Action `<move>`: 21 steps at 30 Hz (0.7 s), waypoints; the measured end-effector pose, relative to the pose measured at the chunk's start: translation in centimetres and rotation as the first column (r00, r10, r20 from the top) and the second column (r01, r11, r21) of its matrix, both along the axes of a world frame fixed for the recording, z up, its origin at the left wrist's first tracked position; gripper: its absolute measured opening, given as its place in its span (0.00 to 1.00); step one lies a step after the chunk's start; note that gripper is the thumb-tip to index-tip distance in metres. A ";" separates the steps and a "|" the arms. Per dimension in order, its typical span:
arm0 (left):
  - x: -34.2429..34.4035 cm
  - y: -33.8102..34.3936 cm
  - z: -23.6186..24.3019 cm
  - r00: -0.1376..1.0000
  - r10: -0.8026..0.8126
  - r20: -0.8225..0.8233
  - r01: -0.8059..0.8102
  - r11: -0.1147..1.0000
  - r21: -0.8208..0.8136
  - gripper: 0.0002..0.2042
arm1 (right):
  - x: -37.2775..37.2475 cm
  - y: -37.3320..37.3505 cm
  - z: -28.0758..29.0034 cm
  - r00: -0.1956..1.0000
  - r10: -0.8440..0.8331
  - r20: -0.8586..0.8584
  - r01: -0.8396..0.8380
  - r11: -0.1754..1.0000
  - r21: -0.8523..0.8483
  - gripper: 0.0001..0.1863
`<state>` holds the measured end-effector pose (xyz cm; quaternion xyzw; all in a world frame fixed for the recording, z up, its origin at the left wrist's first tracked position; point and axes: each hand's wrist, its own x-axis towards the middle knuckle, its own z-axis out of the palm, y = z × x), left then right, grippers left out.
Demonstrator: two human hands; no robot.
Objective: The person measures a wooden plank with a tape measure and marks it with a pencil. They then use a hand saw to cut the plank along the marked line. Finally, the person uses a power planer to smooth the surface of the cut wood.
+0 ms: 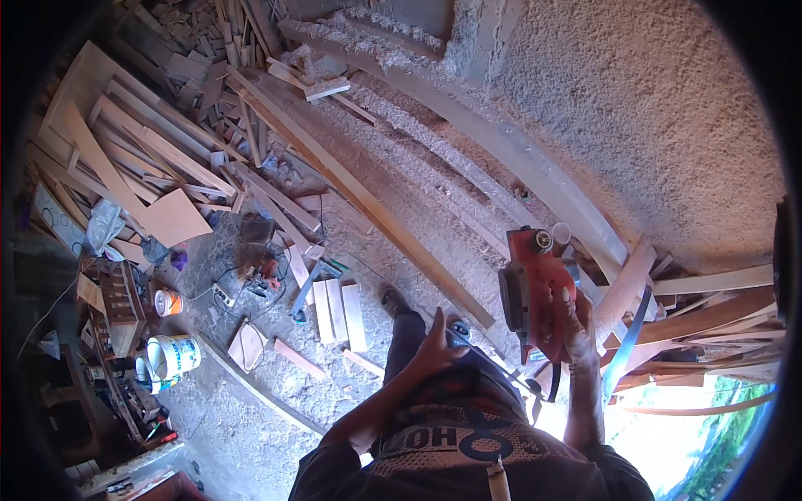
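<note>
My right hand [578,334] is closed around a red electric planer [543,292], held up at the right in front of me. The tool has a black side plate and a round knob at its far end; a dark cord hangs from its near end. My left hand [436,351] is empty, fingers apart, in front of my shirt and over my leg. Beyond both hands, a long wooden beam [359,192] runs diagonally from the far left toward my feet.
Wood pieces [150,159] and offcuts are heaped at far left. Short pale boards [338,313] lie near my foot, with a corded red tool [266,275] beyond. White buckets [174,355] stand at left. Shavings-covered timbers [468,108] line the rough wall; planks [710,321] lean at right.
</note>
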<state>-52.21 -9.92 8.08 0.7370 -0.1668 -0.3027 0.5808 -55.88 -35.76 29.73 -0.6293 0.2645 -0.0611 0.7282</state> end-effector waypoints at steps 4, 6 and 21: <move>-4.8 -4.7 -4.9 0.966 0.227 -0.123 -0.236 0.970 -0.066 0.59 | -5.4 -1.3 -4.3 0.999 -0.028 0.037 0.026 0.998 0.057 0.27; -4.7 -7.1 -1.2 0.950 0.311 -0.011 -0.309 0.948 0.075 0.62 | -6.5 -1.0 -4.5 0.992 -0.106 0.063 0.099 0.989 0.108 0.28; 4.7 -4.4 28.6 0.490 0.654 0.576 -0.559 0.743 -0.368 0.48 | -7.0 -0.1 -4.3 0.990 0.111 0.087 -0.101 0.989 -0.109 0.19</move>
